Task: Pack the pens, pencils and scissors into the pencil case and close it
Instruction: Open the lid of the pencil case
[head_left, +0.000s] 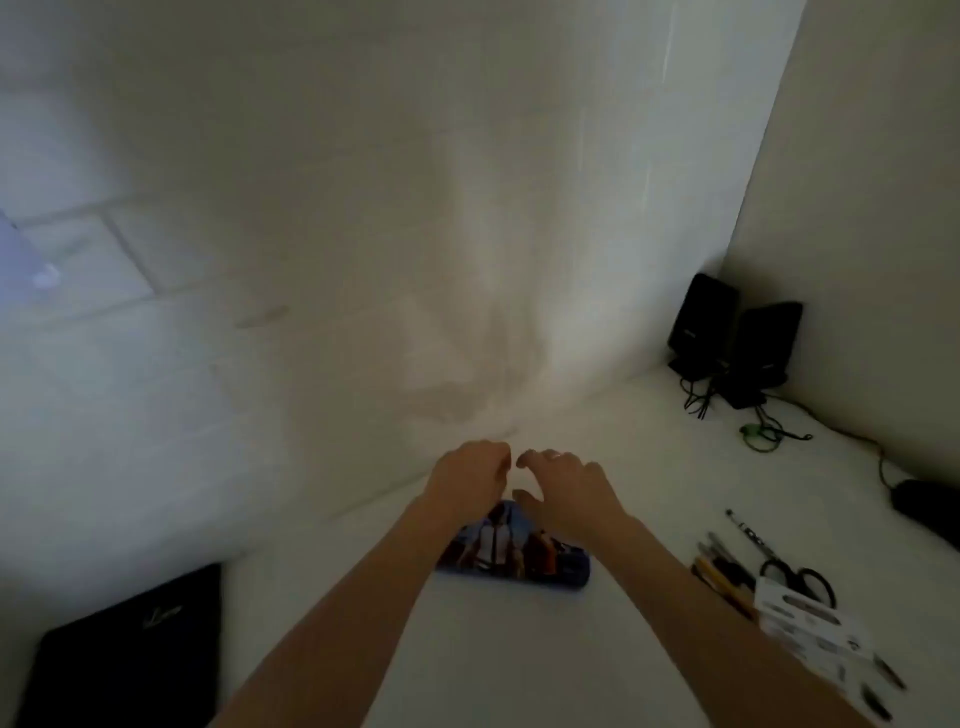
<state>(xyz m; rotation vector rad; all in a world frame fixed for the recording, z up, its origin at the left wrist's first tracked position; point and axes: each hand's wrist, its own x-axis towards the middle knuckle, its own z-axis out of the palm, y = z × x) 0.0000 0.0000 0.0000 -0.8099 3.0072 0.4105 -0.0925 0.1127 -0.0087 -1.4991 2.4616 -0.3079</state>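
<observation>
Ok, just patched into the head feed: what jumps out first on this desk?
Both hands, left hand and right hand, reach together over the far end of a colourful printed pencil case at centre. To the right lie loose pens and pencils beside black-handled scissors, not yet packed. Two black speakers stand in the far right corner.

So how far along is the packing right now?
Nothing looks packed. Both hands, left hand and right hand, are at the pencil case's far end. The pens and pencils and scissors lie loose on the desk; packing and closing remain.
</observation>
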